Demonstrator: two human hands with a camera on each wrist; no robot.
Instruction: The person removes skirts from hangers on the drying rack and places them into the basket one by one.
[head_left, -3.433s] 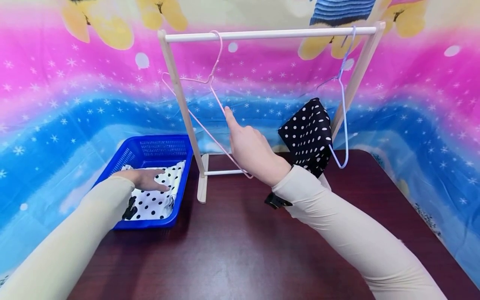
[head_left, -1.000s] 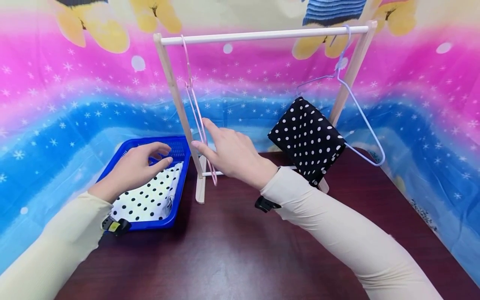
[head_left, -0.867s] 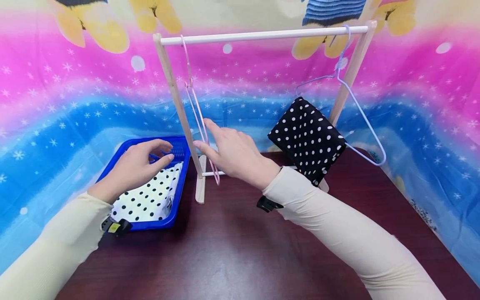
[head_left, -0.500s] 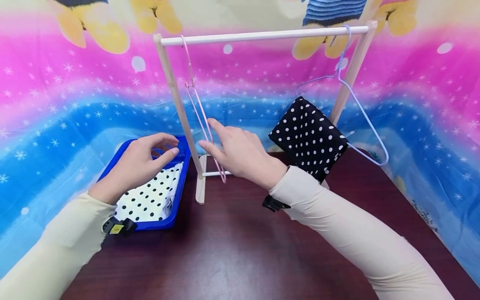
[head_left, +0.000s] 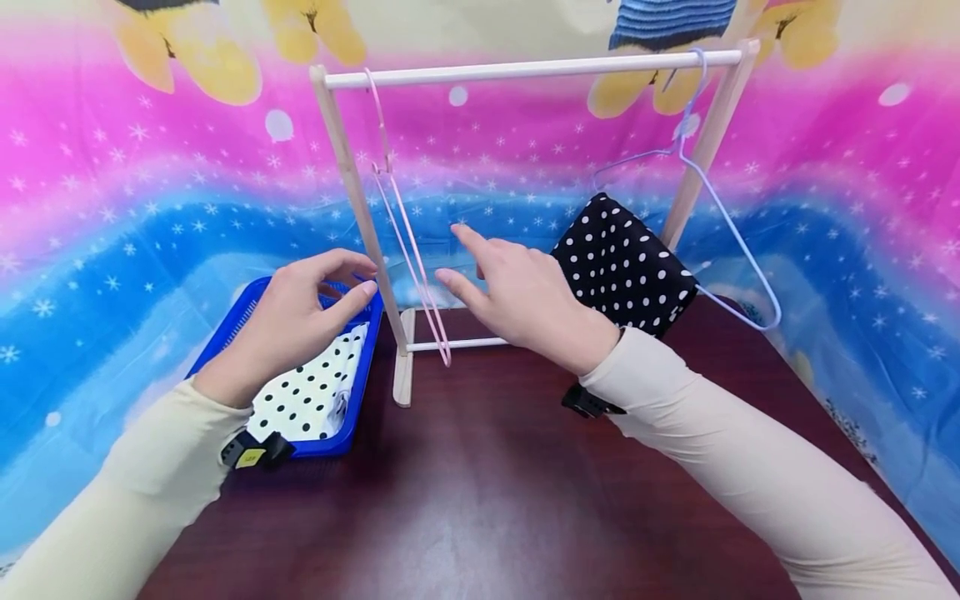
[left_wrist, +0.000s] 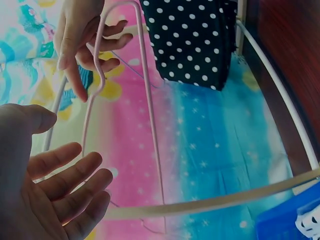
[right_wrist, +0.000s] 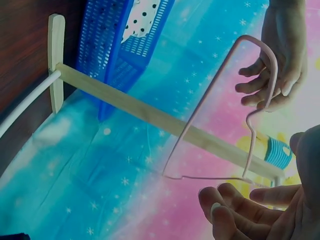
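Observation:
A thin pink clothes hanger [head_left: 406,218] hangs almost edge-on near the left end of the rack's rail. My right hand [head_left: 525,296] is just right of it, index finger extended and thumb apart, holding nothing. On the other side, my left hand [head_left: 296,312] hovers over the blue basket [head_left: 358,417] with fingers loosely bent around no object. In that basket lies a folded white cloth with black dots [head_left: 303,400]. Toward the rail's right end hangs a lavender hanger [head_left: 731,223], a black cloth with white dots [head_left: 622,267] draped over its lower bar, partly behind my right hand.
The wooden rack [head_left: 540,68] stands on a dark red-brown table [head_left: 480,500], its left foot [head_left: 403,379] close to the basket. A printed backdrop [head_left: 90,275] surrounds the table at the back and sides.
The pink hanger has slid left along the rail and turned edge-on. My right hand has drawn away from it to the right. My left hand has risen from the white cloth and shifted right.

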